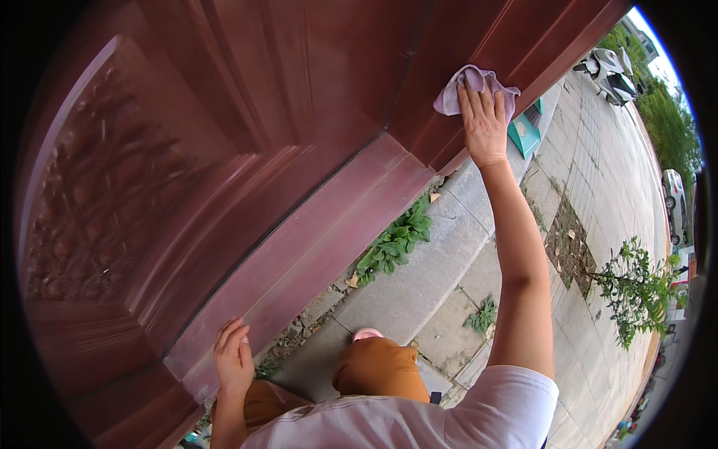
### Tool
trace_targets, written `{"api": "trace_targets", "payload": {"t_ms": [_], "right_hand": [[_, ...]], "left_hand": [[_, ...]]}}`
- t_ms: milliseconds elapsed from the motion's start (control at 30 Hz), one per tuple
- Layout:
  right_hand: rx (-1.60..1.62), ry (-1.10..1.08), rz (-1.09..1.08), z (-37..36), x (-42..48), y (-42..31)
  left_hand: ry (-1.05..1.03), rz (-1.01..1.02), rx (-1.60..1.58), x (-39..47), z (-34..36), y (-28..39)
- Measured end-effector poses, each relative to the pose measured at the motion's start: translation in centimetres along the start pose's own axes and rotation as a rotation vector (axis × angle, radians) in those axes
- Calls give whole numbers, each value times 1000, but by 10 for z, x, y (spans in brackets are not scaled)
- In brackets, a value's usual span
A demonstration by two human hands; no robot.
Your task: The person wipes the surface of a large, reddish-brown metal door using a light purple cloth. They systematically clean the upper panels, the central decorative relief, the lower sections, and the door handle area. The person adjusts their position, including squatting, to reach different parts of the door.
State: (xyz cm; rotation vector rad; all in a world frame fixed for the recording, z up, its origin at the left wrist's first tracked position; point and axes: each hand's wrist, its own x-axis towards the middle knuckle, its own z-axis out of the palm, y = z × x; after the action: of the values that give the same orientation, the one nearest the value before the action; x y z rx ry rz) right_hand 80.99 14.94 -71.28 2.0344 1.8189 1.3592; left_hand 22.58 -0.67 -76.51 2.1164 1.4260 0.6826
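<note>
My right hand presses a light purple cloth flat against the dark red door frame. The fingers lie over the cloth, whose bunched edge stands up beyond them. Lower down, my left hand is near the reddish threshold, with its fingers loosely bent and nothing in it. I cannot tell whether it touches the threshold. Before me is the dark red door panel, which carries moulded ridges and a raised pattern at the left.
A green dustpan stands beyond my right hand by the frame. Leafy weeds grow along the stone step. Farther right are paving, a small shrub, a parked scooter and a car.
</note>
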Motion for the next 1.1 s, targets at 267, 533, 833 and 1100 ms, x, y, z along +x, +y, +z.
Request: {"api": "trace_targets", "payload": {"t_ms": [267,533,833,1100], "right_hand": [[268,-188,-362,45,-79,-28],[231,49,-32,-15,8,5],[2545,-926,750,-94,29,-121],[2270,-1659,-653,-417,68,-307]], "left_hand": [[50,15,-7,-4,-16,20],[72,90,-26,-16,-23,9],[55,122,-48,-33,-19,8],[-293,234,10,-34,-12,16]]}}
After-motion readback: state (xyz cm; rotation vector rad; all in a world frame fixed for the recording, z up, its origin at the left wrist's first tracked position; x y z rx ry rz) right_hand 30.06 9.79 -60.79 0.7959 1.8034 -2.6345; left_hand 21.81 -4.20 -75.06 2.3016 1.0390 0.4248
